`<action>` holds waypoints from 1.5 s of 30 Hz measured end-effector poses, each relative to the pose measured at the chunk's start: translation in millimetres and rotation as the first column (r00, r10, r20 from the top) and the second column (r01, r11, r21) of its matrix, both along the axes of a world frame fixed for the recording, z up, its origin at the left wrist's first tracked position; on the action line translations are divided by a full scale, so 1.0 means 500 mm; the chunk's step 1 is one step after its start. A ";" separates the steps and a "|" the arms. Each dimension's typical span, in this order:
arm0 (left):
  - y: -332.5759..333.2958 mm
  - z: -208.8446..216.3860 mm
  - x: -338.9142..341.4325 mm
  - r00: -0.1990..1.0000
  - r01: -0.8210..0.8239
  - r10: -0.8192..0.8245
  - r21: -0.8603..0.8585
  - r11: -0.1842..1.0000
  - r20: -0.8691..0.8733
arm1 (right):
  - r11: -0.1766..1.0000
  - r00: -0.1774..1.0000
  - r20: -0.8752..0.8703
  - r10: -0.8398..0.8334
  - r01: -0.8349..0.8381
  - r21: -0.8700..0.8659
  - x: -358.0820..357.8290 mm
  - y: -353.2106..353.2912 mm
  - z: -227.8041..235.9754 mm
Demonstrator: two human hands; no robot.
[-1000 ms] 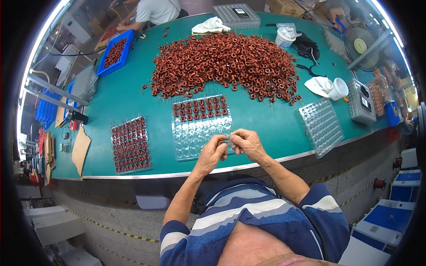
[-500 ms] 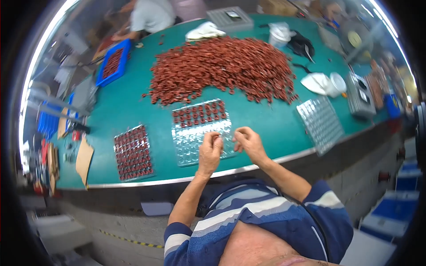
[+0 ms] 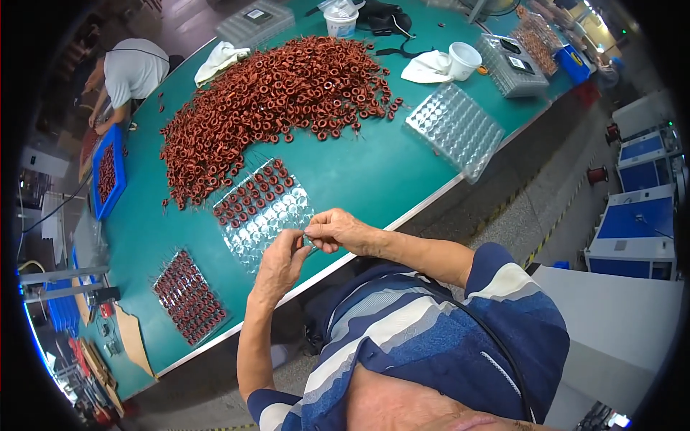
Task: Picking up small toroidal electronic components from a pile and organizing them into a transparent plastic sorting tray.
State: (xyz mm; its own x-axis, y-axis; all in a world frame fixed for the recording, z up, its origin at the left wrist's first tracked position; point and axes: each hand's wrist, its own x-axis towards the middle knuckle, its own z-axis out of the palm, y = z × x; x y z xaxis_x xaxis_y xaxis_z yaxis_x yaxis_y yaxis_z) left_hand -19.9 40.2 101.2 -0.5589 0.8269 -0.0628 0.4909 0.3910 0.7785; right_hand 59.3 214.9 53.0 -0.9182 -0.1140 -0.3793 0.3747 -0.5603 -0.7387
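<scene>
My left hand [image 3: 279, 262] and my right hand [image 3: 336, 231] meet fingertip to fingertip over the near edge of the green table [image 3: 374, 172]. Together they pinch a small part [image 3: 307, 237], too small to make out. Just beyond the fingers lies a clear blister tray [image 3: 277, 219]; its far rows hold red-brown ring coils and its near pockets are bare. A large heap of the same coils [image 3: 273, 93] spreads across the table behind it.
A tray full of coils [image 3: 188, 296] lies to the left, and an unfilled clear tray [image 3: 454, 128] to the right. A blue bin [image 3: 108, 179], white cups [image 3: 463, 59] and a cloth [image 3: 219, 59] sit farther back. Another person [image 3: 129, 72] works at the far left.
The view has swung and tilted, so the table now runs diagonally. My hands stay joined at the clear tray's near edge, fingertips closer together than before.
</scene>
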 end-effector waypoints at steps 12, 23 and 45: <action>-0.008 -0.003 0.015 0.980 -0.198 0.184 0.226 0.954 0.081 | 0.947 0.964 -0.226 -0.141 0.198 0.252 0.001 -0.044 0.008; -0.059 -0.005 0.024 0.942 0.077 -0.053 0.058 0.995 -0.330 | 0.974 0.986 -0.012 0.165 -0.161 0.159 -0.014 -0.026 0.020; -0.002 -0.041 0.049 0.926 -0.318 0.359 0.273 0.908 -0.113 | 0.746 0.965 -0.242 0.100 0.089 0.660 -0.041 -0.006 0.093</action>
State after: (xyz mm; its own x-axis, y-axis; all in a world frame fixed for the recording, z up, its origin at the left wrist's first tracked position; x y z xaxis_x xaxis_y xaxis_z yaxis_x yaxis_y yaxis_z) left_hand 4.4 39.2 80.9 -0.7936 0.5636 0.2290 0.4866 0.3622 0.7950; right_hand 39.0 211.8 99.7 -0.9897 0.0734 -0.1225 0.1299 0.1057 -0.9859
